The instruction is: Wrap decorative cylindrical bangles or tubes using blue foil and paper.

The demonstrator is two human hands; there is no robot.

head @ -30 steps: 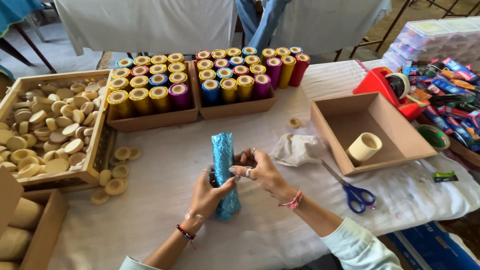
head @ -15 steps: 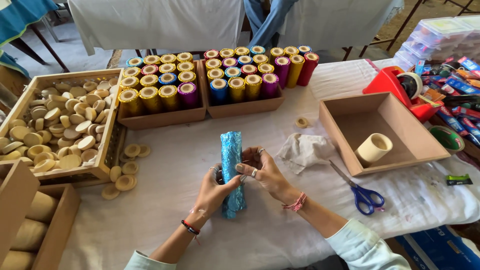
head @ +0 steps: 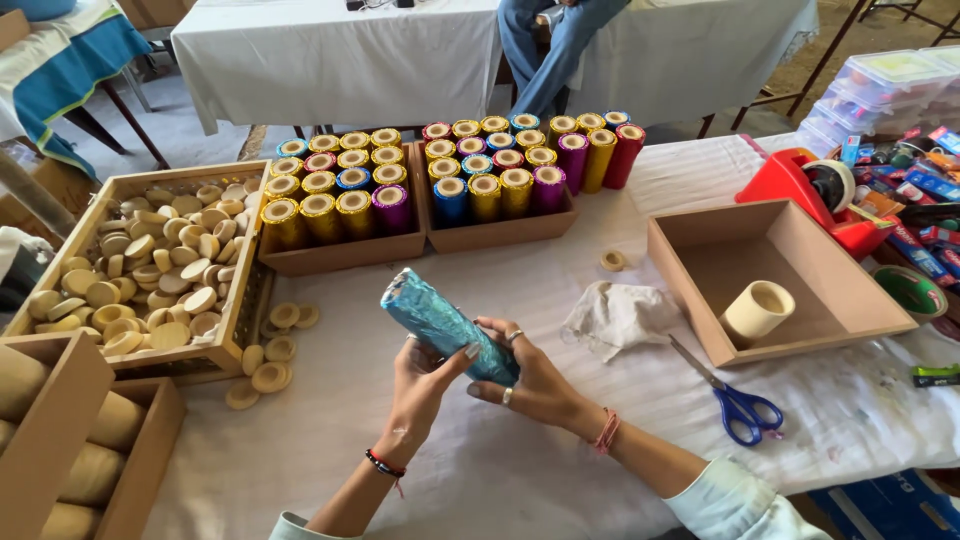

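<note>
1. I hold a tube wrapped in shiny blue foil [head: 445,325] above the white-clothed table [head: 500,470], just in front of me; it lies tilted, its far end up and to my left, its near end down between my palms.
2. My left hand [head: 425,375] cups the tube from below, fingers curled up around its lower part; my right hand [head: 525,375] closes over the near end, fingers pressed onto the foil (probably to keep the wrap tight there, though I cannot see the end itself).
3. Just right of my hands lies a crumpled white cloth [head: 615,318]; beyond it, blue-handled scissors [head: 740,405], within easy reach.
4. Further right stands an open cardboard box [head: 800,330] holding one bare cream tube [head: 758,312]; behind it, a red tape dispenser [head: 800,190].
5. Across the table, two cardboard trays [head: 420,245] hold upright foil-wrapped tubes [head: 485,195] in gold, blue, purple and red, packed in rows.
6. To my left, a wooden crate [head: 230,330] is full of pale round discs [head: 140,270]; a few discs lie loose on the cloth beside it.
</note>
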